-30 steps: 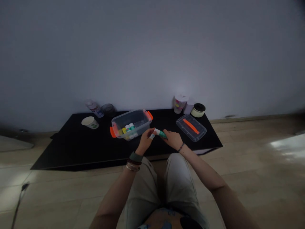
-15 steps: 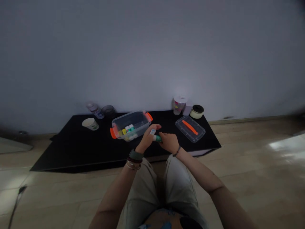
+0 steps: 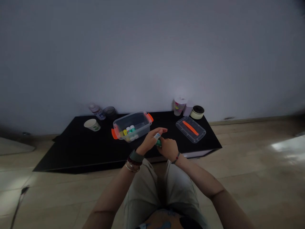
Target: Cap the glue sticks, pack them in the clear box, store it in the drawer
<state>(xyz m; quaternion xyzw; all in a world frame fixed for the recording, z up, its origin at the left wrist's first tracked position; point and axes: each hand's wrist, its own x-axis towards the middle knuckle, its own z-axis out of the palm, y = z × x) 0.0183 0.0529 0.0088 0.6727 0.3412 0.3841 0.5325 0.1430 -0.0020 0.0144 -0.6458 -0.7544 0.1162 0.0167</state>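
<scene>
Tube [image 3: 158, 143] had drawn in tighter between the hands, now mostly hidden, above the black mat [image 3: 71, 151]: left hand [image 3: 149, 142] pinched its white end, right hand [image 3: 168, 148] curled closed around its green end.

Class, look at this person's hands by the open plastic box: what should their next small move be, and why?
Probably ease the small green-and-white bottle from between the left hand and right hand down into the clear plastic box. The box stands open close beside them, its lid lies apart on the black surface, and similar small bottles stand inside.
</scene>
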